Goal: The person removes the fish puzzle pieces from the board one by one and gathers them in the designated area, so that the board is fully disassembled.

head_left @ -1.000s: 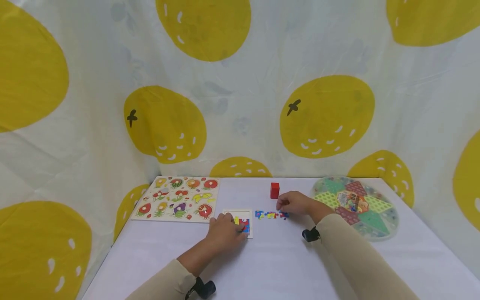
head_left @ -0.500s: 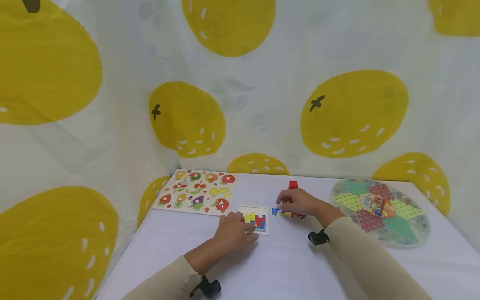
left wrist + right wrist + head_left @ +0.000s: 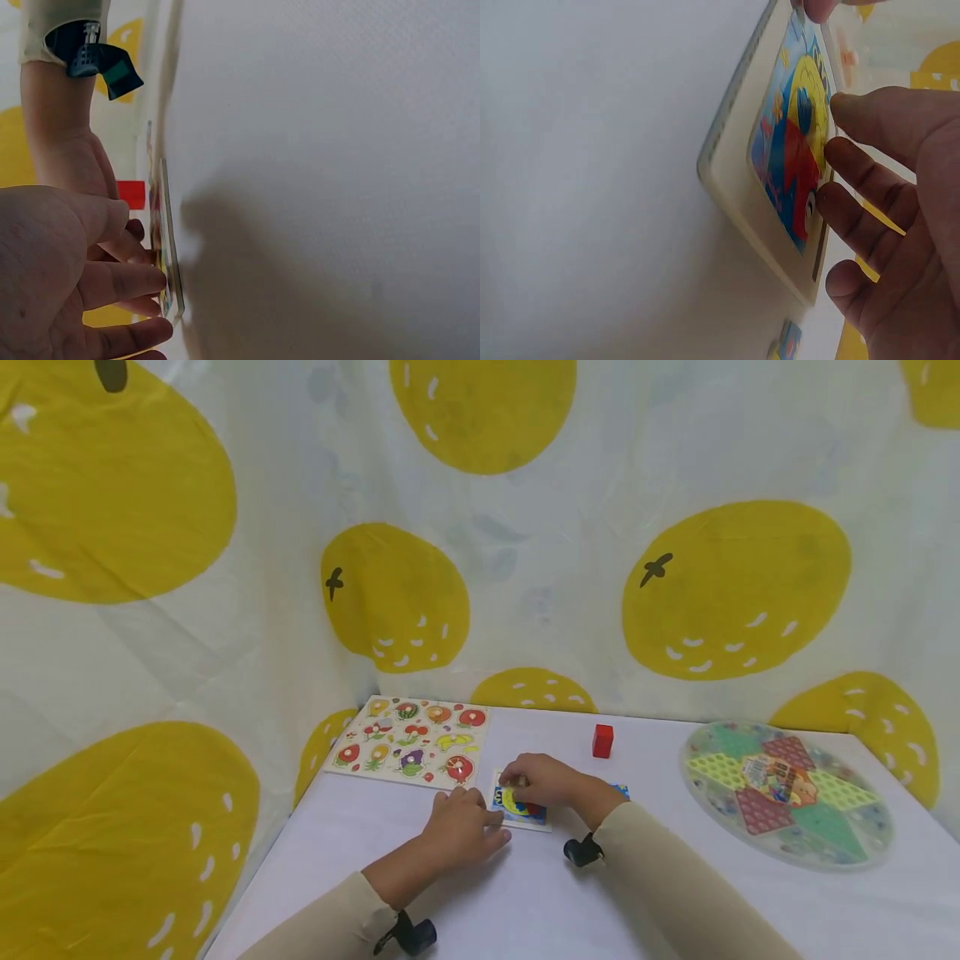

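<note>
A small jigsaw puzzle in a pale wooden frame (image 3: 731,180) lies on the table, its picture (image 3: 787,150) blue, red and yellow. Over its far part is my right hand (image 3: 547,779), bent at the fingers, with fingertips (image 3: 832,199) at the picture's surface. No piece shows between thumb and fingers in the right wrist view. My left hand (image 3: 459,828) rests at the frame's near left edge, fingers extended; in the left wrist view the fingertips (image 3: 154,277) reach that edge. Loose puzzle pieces (image 3: 621,790) lie right of the frame, mostly hidden by my right wrist.
Behind the puzzle on the left lies a fruit peg board (image 3: 405,745). A red block (image 3: 602,741) stands at the back. To the right is a round board (image 3: 780,797) with coloured triangles in clear wrapping. A patterned curtain (image 3: 540,568) hangs behind the table.
My right hand has gone from the loose pieces leftward to the puzzle frame. The left hand stays beside the frame. The head view has swung left.
</note>
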### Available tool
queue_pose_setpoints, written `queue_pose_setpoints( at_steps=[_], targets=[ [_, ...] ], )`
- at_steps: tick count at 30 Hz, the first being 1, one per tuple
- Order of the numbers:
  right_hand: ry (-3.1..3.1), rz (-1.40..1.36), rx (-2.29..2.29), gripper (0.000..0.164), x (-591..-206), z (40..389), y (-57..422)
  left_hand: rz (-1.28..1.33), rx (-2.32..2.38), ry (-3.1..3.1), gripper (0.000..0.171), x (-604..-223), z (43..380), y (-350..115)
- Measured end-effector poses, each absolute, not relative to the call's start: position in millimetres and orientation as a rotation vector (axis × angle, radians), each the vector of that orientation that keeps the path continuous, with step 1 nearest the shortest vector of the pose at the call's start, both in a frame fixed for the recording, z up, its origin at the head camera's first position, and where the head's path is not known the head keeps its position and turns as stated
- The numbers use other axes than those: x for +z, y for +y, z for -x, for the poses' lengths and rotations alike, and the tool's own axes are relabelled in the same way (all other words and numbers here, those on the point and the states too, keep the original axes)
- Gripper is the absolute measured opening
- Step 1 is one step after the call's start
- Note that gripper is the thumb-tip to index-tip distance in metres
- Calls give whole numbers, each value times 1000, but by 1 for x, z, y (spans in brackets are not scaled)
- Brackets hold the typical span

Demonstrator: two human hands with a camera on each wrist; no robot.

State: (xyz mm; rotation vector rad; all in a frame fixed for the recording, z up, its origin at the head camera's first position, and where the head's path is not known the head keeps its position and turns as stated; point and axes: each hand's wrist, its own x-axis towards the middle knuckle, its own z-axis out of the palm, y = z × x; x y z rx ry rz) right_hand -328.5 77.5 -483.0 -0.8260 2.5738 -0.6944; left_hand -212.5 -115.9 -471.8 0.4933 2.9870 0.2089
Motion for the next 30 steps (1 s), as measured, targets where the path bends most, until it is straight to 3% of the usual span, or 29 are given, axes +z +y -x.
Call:
queue_pose_setpoints(
  at_steps=[30],
  targets=[
    [2576,790,-654,31,-482,331,61,-460,255,2874,44,-464,222,-119]
  ],
)
